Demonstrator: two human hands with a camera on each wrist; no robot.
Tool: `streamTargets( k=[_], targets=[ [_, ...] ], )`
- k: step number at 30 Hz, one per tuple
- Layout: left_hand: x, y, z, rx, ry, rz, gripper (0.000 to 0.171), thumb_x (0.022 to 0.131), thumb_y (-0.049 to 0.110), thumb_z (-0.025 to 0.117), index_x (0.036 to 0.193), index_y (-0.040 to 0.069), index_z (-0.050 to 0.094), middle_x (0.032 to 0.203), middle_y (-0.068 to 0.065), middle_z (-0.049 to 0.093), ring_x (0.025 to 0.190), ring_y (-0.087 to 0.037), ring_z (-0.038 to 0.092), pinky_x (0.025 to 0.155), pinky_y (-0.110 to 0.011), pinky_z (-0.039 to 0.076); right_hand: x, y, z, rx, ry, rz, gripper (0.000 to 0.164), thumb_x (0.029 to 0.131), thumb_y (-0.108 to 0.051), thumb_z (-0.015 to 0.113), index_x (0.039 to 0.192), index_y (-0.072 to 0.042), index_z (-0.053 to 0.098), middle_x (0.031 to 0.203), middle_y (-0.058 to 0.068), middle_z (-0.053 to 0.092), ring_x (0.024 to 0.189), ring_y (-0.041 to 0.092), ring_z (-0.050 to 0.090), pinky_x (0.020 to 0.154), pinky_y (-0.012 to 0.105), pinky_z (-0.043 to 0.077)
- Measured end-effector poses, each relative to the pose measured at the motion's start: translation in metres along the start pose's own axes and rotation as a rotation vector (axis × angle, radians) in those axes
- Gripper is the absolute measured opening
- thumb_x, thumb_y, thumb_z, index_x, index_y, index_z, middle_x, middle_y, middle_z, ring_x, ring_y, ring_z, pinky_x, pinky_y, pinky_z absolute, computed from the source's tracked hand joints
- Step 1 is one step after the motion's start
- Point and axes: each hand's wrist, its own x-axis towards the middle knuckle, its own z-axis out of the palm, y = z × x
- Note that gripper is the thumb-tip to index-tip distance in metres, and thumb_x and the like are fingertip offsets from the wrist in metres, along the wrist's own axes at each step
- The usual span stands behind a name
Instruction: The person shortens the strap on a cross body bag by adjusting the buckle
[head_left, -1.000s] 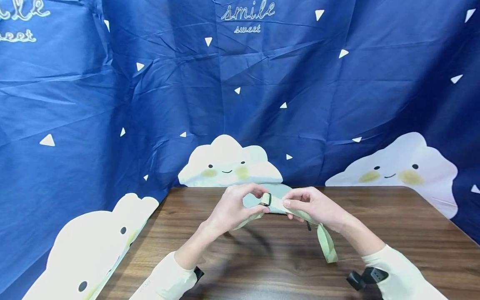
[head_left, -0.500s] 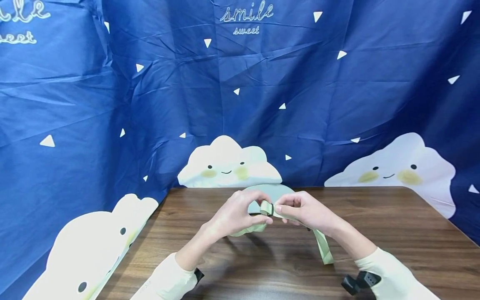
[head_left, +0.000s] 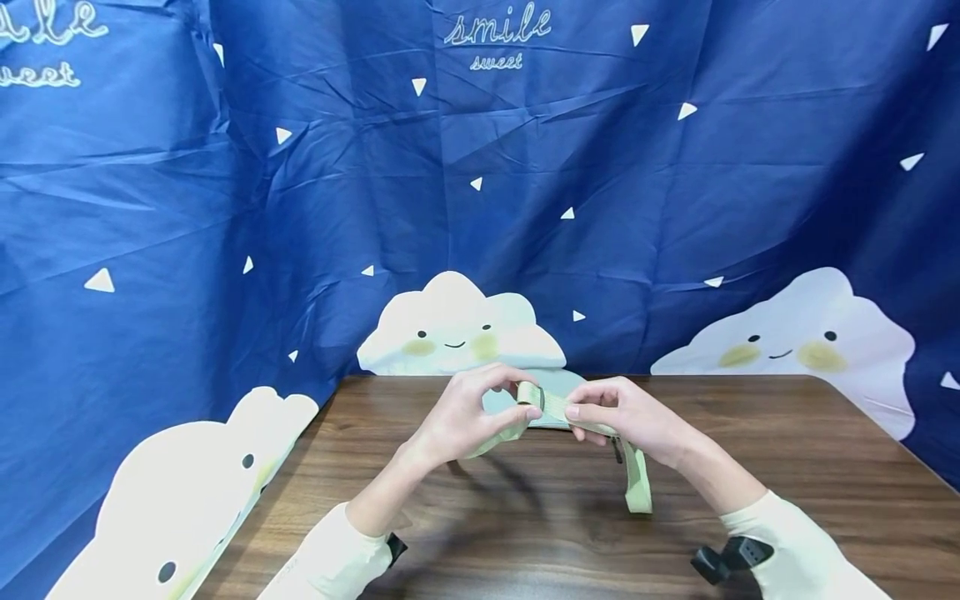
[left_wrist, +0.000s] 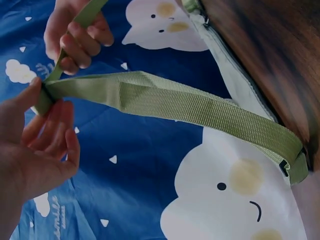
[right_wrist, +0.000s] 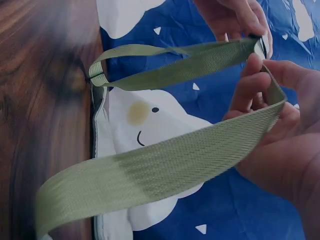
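A pale green-grey bag (head_left: pixel 562 383) with a zipped edge lies on the far part of the table, partly behind the hands. Its light green webbing strap (left_wrist: pixel 190 107) rises from it. At the strap's dark slider buckle (head_left: pixel 542 398), my left hand (head_left: pixel 465 414) pinches between thumb and fingers, where the webbing makes a small loop. Just to the right, my right hand (head_left: pixel 630 417) pinches the flat strap, with a short stretch showing between the hands. A slack length of strap (right_wrist: pixel 165 175) hangs below the right hand. Another dark fitting (left_wrist: pixel 284 167) sits at the strap's lower end.
The brown wood-grain table (head_left: pixel 600 542) lies under both arms. Behind and left of it hangs a blue cloth (head_left: pixel 525 167) printed with clouds and triangles. A small dark zip pull (head_left: pixel 617 450) hangs near the right hand. Black wrist cameras (head_left: pixel 731 558) are on the sleeves.
Both hands dipped and came close together half a second ago; now they are raised and further apart. More strap shows between them, and the hanging strap end has shifted left and up.
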Motion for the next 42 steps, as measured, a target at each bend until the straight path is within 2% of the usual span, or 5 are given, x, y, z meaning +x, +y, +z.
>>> streamTargets(
  k=[11, 20, 30, 35, 42],
  targets=[
    [0.000, 0.003, 0.005, -0.038, -0.070, 0.054, 0.027, 0.080, 0.028, 0.073, 0.103, 0.020, 0.062, 0.092, 0.015, 0.058, 0.084, -0.001, 0.052, 0.075, -0.022, 0.044, 0.001, -0.006, 0.013, 0.058, -0.044, -0.037, 0.017, 0.095, -0.014, 0.052, 0.100, 0.000, 0.061, 0.073, 0.022, 0.052, 0.054, 0.032, 0.038, 0.051, 0.034, 0.039],
    [0.000, 0.006, 0.001, 0.001, 0.029, 0.000, 0.027, 0.079, 0.029, 0.073, 0.102, 0.022, 0.063, 0.091, 0.017, 0.059, 0.081, -0.002, 0.052, 0.071, -0.029, 0.044, -0.005, -0.003, -0.002, 0.121, 0.025, 0.032, 0.021, 0.093, -0.015, 0.056, 0.100, 0.004, 0.060, 0.071, 0.017, 0.054, 0.056, 0.020, 0.044, 0.047, 0.031, 0.035],
    [-0.002, 0.006, 0.008, -0.062, -0.005, 0.026, 0.027, 0.077, 0.028, 0.075, 0.100, 0.020, 0.063, 0.090, 0.015, 0.058, 0.080, -0.004, 0.052, 0.070, -0.026, 0.044, 0.001, -0.006, 0.012, 0.190, -0.005, -0.044, 0.019, 0.094, -0.011, 0.053, 0.102, 0.005, 0.060, 0.075, 0.016, 0.056, 0.056, 0.021, 0.044, 0.048, 0.028, 0.037],
    [-0.002, 0.004, 0.012, -0.044, -0.019, 0.052, 0.026, 0.078, 0.028, 0.074, 0.100, 0.020, 0.062, 0.091, 0.016, 0.057, 0.082, -0.003, 0.052, 0.071, -0.027, 0.045, 0.002, -0.009, 0.017, 0.176, 0.013, 0.019, 0.025, 0.095, -0.019, 0.052, 0.097, 0.004, 0.061, 0.073, 0.019, 0.055, 0.055, 0.020, 0.044, 0.050, 0.033, 0.038],
    [-0.003, 0.002, 0.015, 0.029, -0.019, 0.018, 0.051, 0.075, 0.030, 0.077, 0.120, 0.016, 0.055, 0.101, 0.015, 0.056, 0.086, -0.001, 0.051, 0.073, -0.025, 0.046, 0.004, -0.010, 0.022, 0.183, 0.067, 0.058, 0.025, 0.094, -0.022, 0.054, 0.092, 0.003, 0.059, 0.075, 0.018, 0.055, 0.058, 0.023, 0.044, 0.053, 0.029, 0.040]
  ],
)
